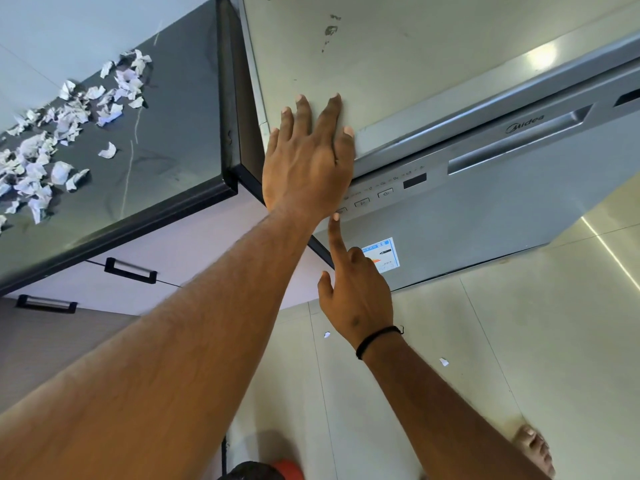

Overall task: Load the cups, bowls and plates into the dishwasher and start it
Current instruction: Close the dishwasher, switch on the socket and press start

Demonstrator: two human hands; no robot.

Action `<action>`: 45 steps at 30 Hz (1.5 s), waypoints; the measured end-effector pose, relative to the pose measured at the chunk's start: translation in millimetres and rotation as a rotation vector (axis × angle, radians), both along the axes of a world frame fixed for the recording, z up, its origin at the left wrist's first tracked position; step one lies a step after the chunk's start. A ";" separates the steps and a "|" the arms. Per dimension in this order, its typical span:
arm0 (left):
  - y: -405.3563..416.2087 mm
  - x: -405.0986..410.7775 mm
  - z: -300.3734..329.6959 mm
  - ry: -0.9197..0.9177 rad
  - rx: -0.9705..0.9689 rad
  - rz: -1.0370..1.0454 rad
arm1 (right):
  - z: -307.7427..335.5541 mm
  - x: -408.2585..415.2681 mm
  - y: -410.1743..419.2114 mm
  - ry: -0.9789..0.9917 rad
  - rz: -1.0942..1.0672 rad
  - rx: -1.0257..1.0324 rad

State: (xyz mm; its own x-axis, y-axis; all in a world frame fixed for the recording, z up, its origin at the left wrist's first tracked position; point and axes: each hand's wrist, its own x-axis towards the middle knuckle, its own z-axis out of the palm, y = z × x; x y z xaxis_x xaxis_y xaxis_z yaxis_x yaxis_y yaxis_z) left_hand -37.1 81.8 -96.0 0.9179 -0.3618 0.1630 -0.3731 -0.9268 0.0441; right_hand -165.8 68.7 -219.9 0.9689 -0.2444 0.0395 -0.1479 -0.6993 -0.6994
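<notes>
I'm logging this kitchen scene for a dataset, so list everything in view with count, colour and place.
dishwasher: one, silver-grey, door shut, right of the counter
control buttons: several, grey, on the door's top strip
sticker: one, blue and white, on the door front
counter: one, dark, left
paper scraps: many, white, on the counter; two more on the floor
drawer handles: two, black, below the counter
floor: pale tiles
left hand: flat on the dishwasher top
right hand: forefinger at a button, black wristband
bare foot: one, lower right
</notes>
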 end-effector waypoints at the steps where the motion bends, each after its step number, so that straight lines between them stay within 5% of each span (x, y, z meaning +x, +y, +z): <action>1: -0.1 -0.1 0.1 0.001 -0.002 -0.001 | 0.0 0.6 0.0 0.006 0.004 0.004; 45: -0.5 -1.9 -1.0 -0.059 -0.012 0.009 | -20.3 -54.0 17.9 0.040 -0.174 0.337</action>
State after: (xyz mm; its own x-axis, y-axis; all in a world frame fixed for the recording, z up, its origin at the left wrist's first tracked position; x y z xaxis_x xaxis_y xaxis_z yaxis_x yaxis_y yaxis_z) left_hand -38.9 81.3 -97.0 0.9096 -0.3517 0.2212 -0.3674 -0.9295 0.0329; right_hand -219.7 86.6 -240.3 0.9108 -0.3983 -0.1086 -0.2765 -0.3932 -0.8769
